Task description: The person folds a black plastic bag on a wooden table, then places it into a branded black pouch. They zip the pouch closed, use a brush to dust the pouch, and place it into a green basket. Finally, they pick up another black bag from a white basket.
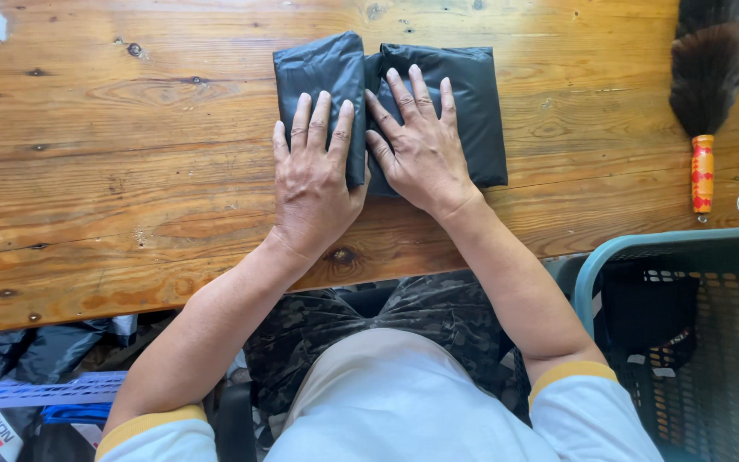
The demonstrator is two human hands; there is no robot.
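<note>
A broad wooden table (113,171) of knotty, orange-brown planks fills most of the view; its near edge runs across the lower half, and the person sits just behind that edge, in a pale shirt with yellow cuffs, a camouflage-patterned cloth over the lap.

At the lower right, beside the table's edge, stands a teal plastic basket (609,257) with mesh walls; something dark lies inside it, though what it is cannot be told; at the lower left, under the table's edge, lie dark plastic bags and a pale blue wire rack (36,389).

Near the middle of the table, toward its far side, lies a folded black plastic bag (472,94); it is flat, roughly rectangular, and a fold or seam runs down its middle, so that a left part and a right part sit side by side, touching.

The left hand (311,184) lies palm down on the left part, fingers straight and close together, its heel on the bare wood; its grip is open and flat, pressing rather than clasping; the right hand (421,150) lies just beside it on the right part, fingers spread, grip likewise open and flat; the two thumbs nearly meet over the seam.

At the far right, well apart from the hands, lies a duster (710,68) of dark feathers, its short orange-and-red handle pointing toward the near edge.
</note>
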